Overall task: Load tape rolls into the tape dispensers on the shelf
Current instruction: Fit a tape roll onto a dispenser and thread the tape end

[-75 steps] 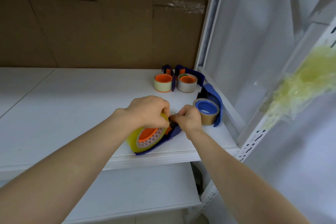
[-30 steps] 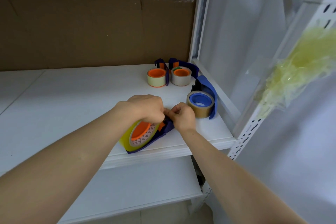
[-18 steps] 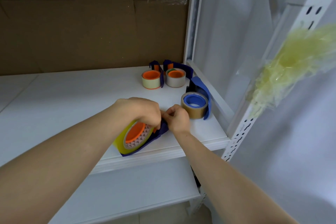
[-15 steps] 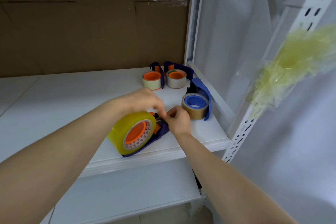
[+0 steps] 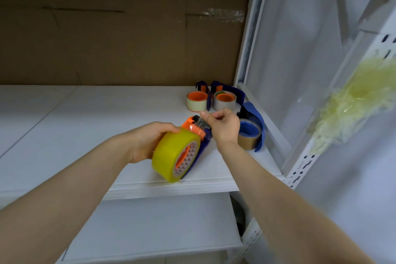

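Near the shelf (image 5: pixel 120 182) edge, the left hand (image 5: pixel 150 142) grips the yellow tape roll (image 5: pixel 171 154), stiff and light, in its dispenser (image 5: pixel 198 129); the right hand (image 5: pixel 222 124) pinches the thin sticky film end.

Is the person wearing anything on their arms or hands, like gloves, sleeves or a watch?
No. Both forearms are bare as far up as the head camera shows, with no sleeve edge in view. The left hand and right hand have no gloves, and no watch, bracelet or ring is visible on them. Fingernails look short and unpainted, though the picture is slightly soft there.
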Demonstrator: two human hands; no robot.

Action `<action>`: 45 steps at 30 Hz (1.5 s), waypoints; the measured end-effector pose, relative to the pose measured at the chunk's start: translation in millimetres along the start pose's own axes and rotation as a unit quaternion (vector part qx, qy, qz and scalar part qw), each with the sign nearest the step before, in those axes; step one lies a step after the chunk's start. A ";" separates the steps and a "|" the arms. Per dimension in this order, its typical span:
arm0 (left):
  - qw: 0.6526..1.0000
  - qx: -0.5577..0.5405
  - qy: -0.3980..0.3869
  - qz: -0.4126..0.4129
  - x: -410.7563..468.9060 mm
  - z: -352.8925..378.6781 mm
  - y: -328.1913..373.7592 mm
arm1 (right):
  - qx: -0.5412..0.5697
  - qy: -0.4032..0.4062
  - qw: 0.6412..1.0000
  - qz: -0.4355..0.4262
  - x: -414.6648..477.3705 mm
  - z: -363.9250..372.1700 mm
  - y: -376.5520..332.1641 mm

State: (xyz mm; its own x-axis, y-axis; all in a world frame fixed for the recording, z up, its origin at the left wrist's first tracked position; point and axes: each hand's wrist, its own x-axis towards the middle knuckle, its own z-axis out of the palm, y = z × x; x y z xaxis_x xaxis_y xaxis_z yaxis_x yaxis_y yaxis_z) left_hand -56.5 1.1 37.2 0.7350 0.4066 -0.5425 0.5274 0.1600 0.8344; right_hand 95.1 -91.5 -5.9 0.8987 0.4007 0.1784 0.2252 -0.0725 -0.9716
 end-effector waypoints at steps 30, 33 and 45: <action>0.958 -0.137 0.079 0.238 -9.0 13.3 -60.8 | -0.090 -0.002 0.991 -0.100 -4.6 1.4 -48.8; 0.952 -0.147 0.120 0.239 -9.5 17.5 -62.7 | -0.049 0.000 0.995 -0.084 -6.7 -0.1 -51.4; 0.990 0.021 0.110 0.089 -12.1 2.7 -13.7 | -0.047 -0.089 0.986 -0.129 -22.0 -1.6 -72.0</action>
State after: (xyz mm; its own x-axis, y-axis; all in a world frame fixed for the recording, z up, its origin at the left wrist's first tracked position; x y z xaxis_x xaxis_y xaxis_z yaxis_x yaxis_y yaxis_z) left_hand -71.5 -8.5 32.1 0.7103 0.6113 -0.3488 0.4181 0.0323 0.9078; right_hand 59.7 -96.6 60.4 0.7283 0.5704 0.3798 0.4797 -0.0284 -0.8770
